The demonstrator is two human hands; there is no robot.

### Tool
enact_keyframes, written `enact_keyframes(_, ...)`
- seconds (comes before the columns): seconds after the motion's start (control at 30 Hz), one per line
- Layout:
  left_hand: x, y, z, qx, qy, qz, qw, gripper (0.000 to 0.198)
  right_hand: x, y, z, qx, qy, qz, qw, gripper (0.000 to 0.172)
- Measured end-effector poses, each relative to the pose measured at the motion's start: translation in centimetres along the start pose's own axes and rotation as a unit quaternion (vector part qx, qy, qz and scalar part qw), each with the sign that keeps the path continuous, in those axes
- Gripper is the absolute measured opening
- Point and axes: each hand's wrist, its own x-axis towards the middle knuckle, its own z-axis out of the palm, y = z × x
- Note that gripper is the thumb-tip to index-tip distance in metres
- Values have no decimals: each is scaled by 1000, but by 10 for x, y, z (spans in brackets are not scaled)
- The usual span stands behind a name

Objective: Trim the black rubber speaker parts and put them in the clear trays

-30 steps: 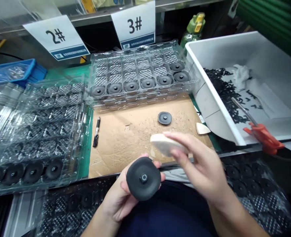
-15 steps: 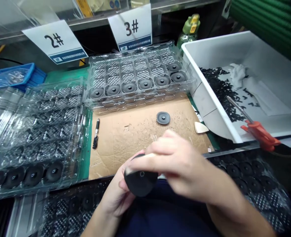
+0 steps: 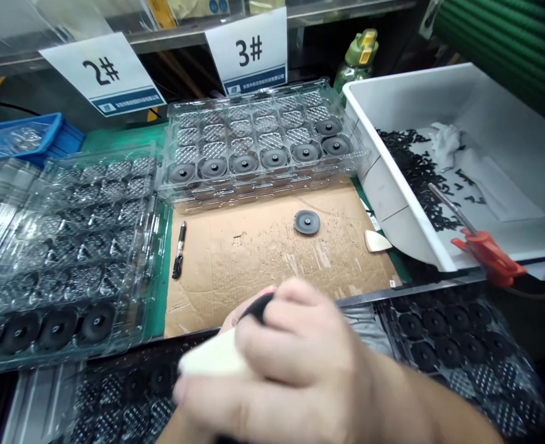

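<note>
My right hand (image 3: pixel 300 364) is closed around a flat cream-coloured piece (image 3: pixel 217 356), its tip pointing left. Motion blurs the fingers somewhat. Behind it, my left hand (image 3: pixel 239 310) is mostly hidden and grips a black rounded disc part (image 3: pixel 256 308), of which only the upper edge shows. I cannot tell whether the cream piece touches the disc. Another black disc part (image 3: pixel 307 222) with a small central hub lies on the cardboard sheet (image 3: pixel 221 259), beyond my hands. A second cream-coloured wedge (image 3: pixel 377 242) rests at the sheet's right edge.
Clear plastic trays with black discs stand at the back (image 3: pixel 254 185) and left (image 3: pixel 129 296); more lie low at right (image 3: pixel 462 333). A pen (image 3: pixel 179 250) is on the cardboard. A white bin (image 3: pixel 406 203) holds black scraps; an orange-handled tool (image 3: pixel 494 256) lies over its edge.
My right hand has moved down and left, nearer the camera, and turned so the cream piece now shows broadly. It now covers most of the disc and my left hand.
</note>
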Motion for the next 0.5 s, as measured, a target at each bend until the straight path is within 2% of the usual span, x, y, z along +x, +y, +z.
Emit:
enact_keyframes(0.03, 1, 0, -2, 2, -6, 2, 1000, 38, 0, 4, 3, 36, 4, -19, 999, 27)
enact_keyframes(0.07, 1, 1, -3, 3, -10, 5, 1000, 40, -1, 11, 6, 63, 7, -1, 998, 29)
enact_keyframes(0.2, -1, 4, -11, -16, -27, 15, 999, 55, -24, 46, 14, 61, 22, 220, 973, 31)
enact_keyframes(0.27, -3, 5, -14, -28, -35, 16, 999, 56, -42, 57, 23, 71, 34, 281, 957, 30)
enact_keyframes(0.4, -4, 4, -14, -39, -45, 7, 998, 54, -65, 52, 37, 100, -3, 311, 945, 30)
enact_keyframes(0.5, -3, 3, -8, -33, -53, -7, 998, 52, -52, 30, 29, 59, 57, 288, 954, 35)
